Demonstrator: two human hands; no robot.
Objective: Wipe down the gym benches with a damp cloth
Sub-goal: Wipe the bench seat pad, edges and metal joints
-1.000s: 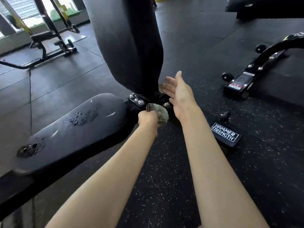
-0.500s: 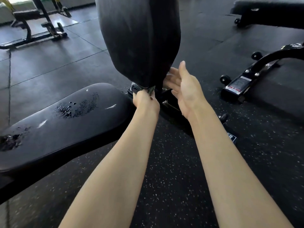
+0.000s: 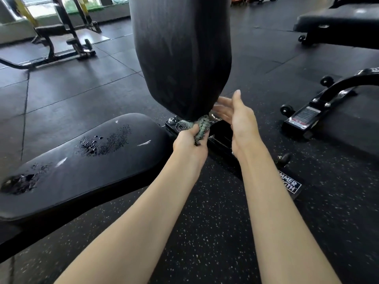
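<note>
Both hands reach forward to the narrow lower end of the upright back pad (image 3: 180, 58). The left hand (image 3: 189, 140) is curled around a bunched, patterned cloth (image 3: 202, 125) and presses it up against the pad's bottom edge, where the pad tapers down to the black hinge bracket (image 3: 220, 130). The right hand (image 3: 238, 117) holds nothing. Its fingers are straight and close together, the thumb points up, and the palm faces left toward the pad's lower right edge. The fingertips pass just behind that edge; whether they touch it cannot be told.

The seat pad (image 3: 92, 160) stretches away to the left, its rounded end just beside the bracket. It has rough, pitted patches near its middle and at its far left end; whether these are wear or wetness cannot be told. Its near edge runs diagonally, close to the left forearm.

Under both forearms lies dark speckled rubber floor (image 3: 205, 232). Just right of the right forearm, a label plate (image 3: 290, 184) on the frame reads partly "MMER", and a small knob (image 3: 284, 157) stands beside it. Farther right, well apart from the hands, is a second bench base (image 3: 307, 117) with small wheels and a curved black arm. A padded bench (image 3: 338, 23) stands at the upper right. A broad stretch of floor tiles lies between the seat pad and a rack (image 3: 67, 44) at the far upper left, near bright windows.
</note>
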